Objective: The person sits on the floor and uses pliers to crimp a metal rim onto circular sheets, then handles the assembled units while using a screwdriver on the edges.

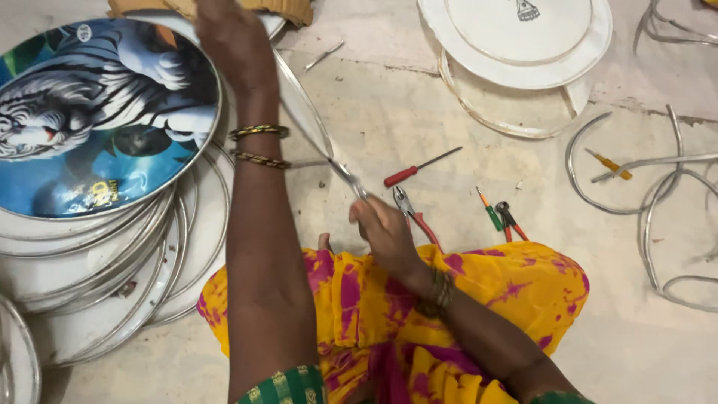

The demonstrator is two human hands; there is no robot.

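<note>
While the person sits on the floor [419, 127] in yellow-and-pink cloth, the left hand [235, 41] reaches up over a stack of round discs [112, 277], resting near the top edge of the tiger-print disc [97, 112]; whether its fingers are closed on anything cannot be told, since the frame cuts them off. The right hand [385, 232] is clamped on a thin metal tool [348, 179], whose tip meets a metal ring [303, 105] leaning beside the tiger disc. Just beside that hand lie pliers [411, 213] and a red screwdriver [419, 168]. A green screwdriver [490, 213] and a yellow one [609, 164] lie farther right, near loose rings [651, 217]. White discs [523, 45] sit at the top.
</note>
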